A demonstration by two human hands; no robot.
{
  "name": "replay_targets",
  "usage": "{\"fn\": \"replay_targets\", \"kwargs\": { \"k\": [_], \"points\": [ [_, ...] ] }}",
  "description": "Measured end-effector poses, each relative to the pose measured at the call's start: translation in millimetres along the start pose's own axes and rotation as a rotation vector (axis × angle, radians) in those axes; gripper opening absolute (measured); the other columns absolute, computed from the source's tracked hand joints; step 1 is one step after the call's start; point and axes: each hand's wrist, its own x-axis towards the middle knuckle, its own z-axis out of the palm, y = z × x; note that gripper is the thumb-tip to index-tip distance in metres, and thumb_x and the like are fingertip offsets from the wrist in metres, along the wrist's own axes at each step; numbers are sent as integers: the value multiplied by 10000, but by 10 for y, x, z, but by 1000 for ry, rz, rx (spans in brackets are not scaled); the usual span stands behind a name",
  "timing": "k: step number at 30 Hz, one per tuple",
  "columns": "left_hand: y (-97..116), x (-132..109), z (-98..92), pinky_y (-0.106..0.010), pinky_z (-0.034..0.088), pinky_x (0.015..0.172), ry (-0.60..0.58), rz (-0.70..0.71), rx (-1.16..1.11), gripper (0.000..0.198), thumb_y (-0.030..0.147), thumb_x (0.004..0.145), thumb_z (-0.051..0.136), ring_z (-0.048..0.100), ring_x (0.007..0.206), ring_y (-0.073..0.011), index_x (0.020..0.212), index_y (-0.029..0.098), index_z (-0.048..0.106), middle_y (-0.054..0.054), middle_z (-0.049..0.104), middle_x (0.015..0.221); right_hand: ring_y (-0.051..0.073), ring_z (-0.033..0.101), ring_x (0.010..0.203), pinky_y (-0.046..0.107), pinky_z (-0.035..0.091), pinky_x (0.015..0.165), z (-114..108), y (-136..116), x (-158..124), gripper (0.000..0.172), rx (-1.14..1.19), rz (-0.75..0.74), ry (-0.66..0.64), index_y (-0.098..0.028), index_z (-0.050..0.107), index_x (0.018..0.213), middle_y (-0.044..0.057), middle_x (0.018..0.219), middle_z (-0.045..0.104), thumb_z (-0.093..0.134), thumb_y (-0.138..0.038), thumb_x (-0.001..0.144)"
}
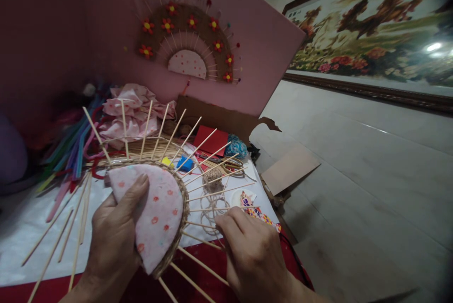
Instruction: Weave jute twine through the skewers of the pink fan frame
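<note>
My left hand [115,237] grips a half-round panel [157,213] covered in white cloth with small red flowers, thumb on its face. Braided twine [186,194] edges the curve, and thin wooden sticks [198,149] fan out from it. A strand of twine runs between the upper left sticks. My right hand [251,246] is closed in a pinch by the stick ends on the right; its fingertips hide what they hold. Beside it, loose twine [212,206] trails from a small twine ball [212,178].
Loose sticks [60,232] and coloured pipe cleaners [71,147] lie left. Behind are crumpled cloth [130,109], red paper [211,138], blue yarn [237,146] and scissors [233,166]. A finished-looking flowered fan [191,22] hangs on a pink board [247,43]. The table's edge [269,189] is right.
</note>
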Motion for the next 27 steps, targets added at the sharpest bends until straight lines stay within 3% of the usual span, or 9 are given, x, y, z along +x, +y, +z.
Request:
{"fn": "replay_targets", "kwargs": {
  "k": [12, 18, 27],
  "points": [
    [-19, 0, -1, -230, 517, 408, -5, 32, -9, 212, 153, 571, 707, 623, 448, -165, 776, 136, 655, -7, 669, 566, 166, 446, 550, 293, 260, 515, 4, 6, -34, 195, -10, -8, 37, -173, 548, 694, 43, 625, 528, 397, -75, 770],
    [-25, -2, -6, -237, 522, 412, -31, 12, -12, 238, 152, 559, 717, 628, 457, -169, 788, 137, 654, -7, 672, 573, 177, 461, 571, 292, 267, 521, -10, 14, -45, 199, -9, -1, 10, -174, 581, 761, 54, 670, 551, 411, -73, 735],
    [-5, -10, 11, -225, 509, 397, -23, 12, -9, 227, 159, 552, 721, 619, 447, -164, 765, 147, 646, 5, 659, 543, 164, 459, 540, 295, 260, 514, 20, 15, -43, 186, 17, 0, 45, -168, 543, 700, 38, 612, 533, 411, -88, 804]
  ]
}}
